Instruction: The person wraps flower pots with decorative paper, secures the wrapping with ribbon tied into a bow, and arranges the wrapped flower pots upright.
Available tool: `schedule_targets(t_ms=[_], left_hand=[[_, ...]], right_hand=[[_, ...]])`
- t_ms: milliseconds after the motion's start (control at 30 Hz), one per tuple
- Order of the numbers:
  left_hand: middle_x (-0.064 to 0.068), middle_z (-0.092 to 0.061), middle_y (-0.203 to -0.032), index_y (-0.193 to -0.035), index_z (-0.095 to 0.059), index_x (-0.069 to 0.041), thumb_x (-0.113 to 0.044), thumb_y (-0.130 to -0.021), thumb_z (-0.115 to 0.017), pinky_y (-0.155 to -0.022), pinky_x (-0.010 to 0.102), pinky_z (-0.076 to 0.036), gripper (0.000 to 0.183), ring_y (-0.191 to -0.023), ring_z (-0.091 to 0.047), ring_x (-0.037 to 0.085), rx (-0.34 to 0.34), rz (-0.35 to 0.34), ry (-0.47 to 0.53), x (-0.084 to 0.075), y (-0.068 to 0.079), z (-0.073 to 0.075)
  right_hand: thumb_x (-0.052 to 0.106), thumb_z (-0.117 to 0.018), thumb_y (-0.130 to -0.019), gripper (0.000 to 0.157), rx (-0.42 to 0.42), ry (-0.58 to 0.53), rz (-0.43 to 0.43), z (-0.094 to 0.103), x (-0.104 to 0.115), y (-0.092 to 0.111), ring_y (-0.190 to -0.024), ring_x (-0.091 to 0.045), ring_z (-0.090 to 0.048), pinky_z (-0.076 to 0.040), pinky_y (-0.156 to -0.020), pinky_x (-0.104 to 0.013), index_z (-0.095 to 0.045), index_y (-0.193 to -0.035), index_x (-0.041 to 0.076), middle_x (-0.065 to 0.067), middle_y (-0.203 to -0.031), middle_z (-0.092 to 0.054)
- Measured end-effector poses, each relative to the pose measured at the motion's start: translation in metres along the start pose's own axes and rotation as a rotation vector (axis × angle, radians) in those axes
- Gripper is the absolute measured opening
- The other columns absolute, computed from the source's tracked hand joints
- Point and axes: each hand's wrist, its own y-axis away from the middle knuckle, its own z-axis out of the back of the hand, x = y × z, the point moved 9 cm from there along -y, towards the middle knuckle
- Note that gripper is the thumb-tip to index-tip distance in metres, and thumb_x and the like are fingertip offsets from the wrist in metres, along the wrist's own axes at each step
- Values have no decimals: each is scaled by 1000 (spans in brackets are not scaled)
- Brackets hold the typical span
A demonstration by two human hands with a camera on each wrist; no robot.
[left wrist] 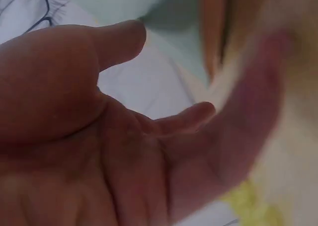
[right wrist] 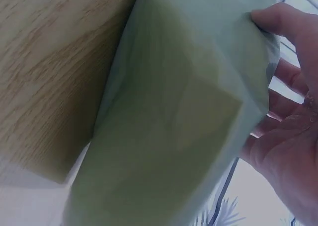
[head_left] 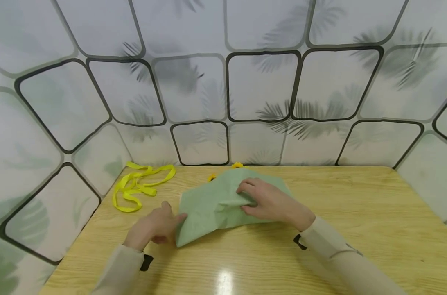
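Pale green wrapping paper [head_left: 205, 205] lies creased and bulging on the table in the head view. Behind its far edge two yellow flowers [head_left: 237, 165] peek out; whatever else is under the paper is hidden. My right hand [head_left: 269, 200] pinches a raised fold of the paper between thumb and fingers. The right wrist view shows the same paper [right wrist: 164, 126] close up, with the right thumb [right wrist: 278, 20] on its near face and the fingers behind. At the paper's left edge, my left hand [head_left: 155, 225] touches it with the thumb, its fingers loose and apart [left wrist: 134, 151].
A tangled yellow ribbon [head_left: 129, 188] lies at the back left of the wooden table [head_left: 356, 229]. A patterned wall covering [head_left: 260, 86] rises directly behind the table's far edge and along the left side.
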Motion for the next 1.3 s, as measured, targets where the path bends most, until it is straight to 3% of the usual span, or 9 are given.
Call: schedule_targets(t_ms=[67, 233, 400, 533, 667, 967, 1300], left_hand=[[16, -64, -86, -148, -27, 13, -35, -105, -57, -56, 33, -56, 71, -61, -66, 21, 42, 11, 92, 8, -3, -9], [11, -62, -83, -145, -36, 11, -21, -101, -65, -56, 28, -50, 61, -59, -56, 15, 39, -41, 258, 13, -17, -17], [24, -68, -113, -145, -41, 12, -14, -100, -64, -71, 33, -55, 57, -87, -65, 22, -19, -83, 359, 15, -28, -7], [30, -61, -132, -146, -43, 9, -15, -103, -60, -85, 39, -58, 52, -116, -64, 35, -120, -92, 373, 17, -32, 6], [28, -61, -135, -146, -46, 7, -17, -106, -55, -85, 40, -58, 47, -119, -62, 38, -171, -85, 378, 19, -35, 12], [32, -55, -139, -145, -47, 8, -16, -106, -53, -91, 45, -56, 46, -125, -58, 41, -149, -51, 359, 24, -39, 5], [34, -54, -139, -144, -47, 9, -16, -107, -52, -90, 44, -57, 46, -125, -58, 42, -148, -54, 365, 22, -40, 2]], right_hand=[[20, -76, -91, 33, 1, 3, -1, 0, 0, 1, -109, -22, -64, -56, -91, -41, -65, -120, 9, -6, -120, -66], [25, -73, -92, 50, 38, 42, -22, -6, -1, 3, -114, -26, -63, -56, -94, -44, -60, -138, 11, -10, -128, -63], [40, -70, -96, 59, 79, 118, -32, -14, 2, 4, -127, -36, -57, -54, -97, -54, -55, -149, 19, -19, -144, -54], [41, -69, -97, 55, 76, 93, -44, -15, 2, 4, -140, -43, -49, -52, -102, -60, -58, -146, 16, -25, -155, -45], [36, -69, -98, 51, 87, 32, -59, -17, 1, 3, -141, -43, -48, -48, -110, -57, -58, -144, 15, -27, -154, -46], [34, -79, -91, 55, 77, -73, -63, -17, -2, 1, -135, -39, -54, -49, -108, -54, -62, -140, 15, -22, -149, -52], [34, -78, -92, 57, 90, -153, -48, -15, -2, 3, -138, -39, -52, -47, -111, -56, -60, -142, 14, -18, -151, -52]])
